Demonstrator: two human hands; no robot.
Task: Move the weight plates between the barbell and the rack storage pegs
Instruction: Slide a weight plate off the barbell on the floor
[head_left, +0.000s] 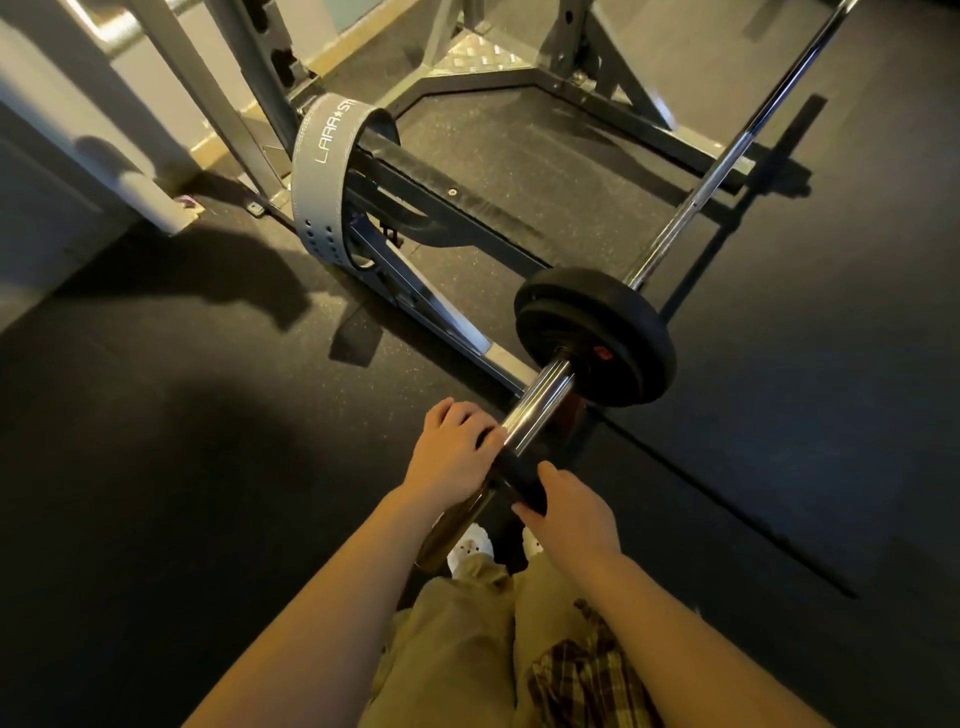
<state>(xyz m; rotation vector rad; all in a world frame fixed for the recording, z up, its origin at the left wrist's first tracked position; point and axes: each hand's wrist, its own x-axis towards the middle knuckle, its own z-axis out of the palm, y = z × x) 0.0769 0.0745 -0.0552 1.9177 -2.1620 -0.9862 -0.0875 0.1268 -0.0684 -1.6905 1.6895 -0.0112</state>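
Weight plates (597, 338), black, two stacked together on the barbell (545, 387) sleeve, pushed up toward the collar; a red mark shows near the hub. Barbell runs diagonally from bottom centre to top right, chrome shaft (727, 161) extending across the rack (467, 218) base. Near end of the sleeve points toward the person. A small black plate (519, 480) sits on the sleeve end, well apart from the two stacked plates. Left hand (452, 452) grips its left edge, fingers curled over the rim. Right hand (566, 509) grips its right edge, thumb on top, fingers wrapped under. Both hands clamped on that small plate, bare chrome sleeve between it and the stacked plates. Grey lifting belt (322, 171) with white lettering hangs looped on a rack arm at left. Dark rubber floor (182, 441) beneath. White shoes (470, 551) and khaki trousers (457, 649) visible below the hands, a plaid cloth (587, 675) at the waist.
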